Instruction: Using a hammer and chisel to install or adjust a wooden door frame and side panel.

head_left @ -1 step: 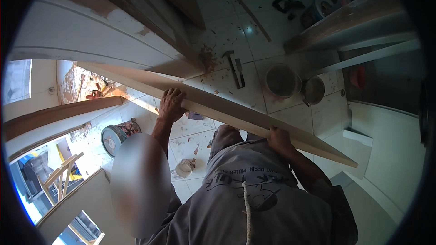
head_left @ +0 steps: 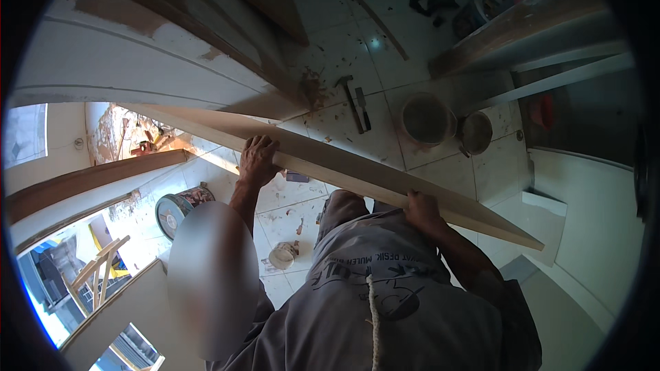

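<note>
between both hands' grip [head_left: 258, 158] [head_left: 421, 207] spans the wooden board [head_left: 344, 163].

A single head-worn fisheye view looks steeply down from high up, over the person's grey shirt [head_left: 385, 302] to the tiled floor [head_left: 440, 165] well below; straight edges bow toward the dark rim.

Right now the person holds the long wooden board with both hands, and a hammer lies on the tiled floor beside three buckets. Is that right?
Not quite. The head view shows two buckets, not three, beside the hammer on the tiled floor. The rest holds: the left hand and right hand both grip the long wooden board.
</note>
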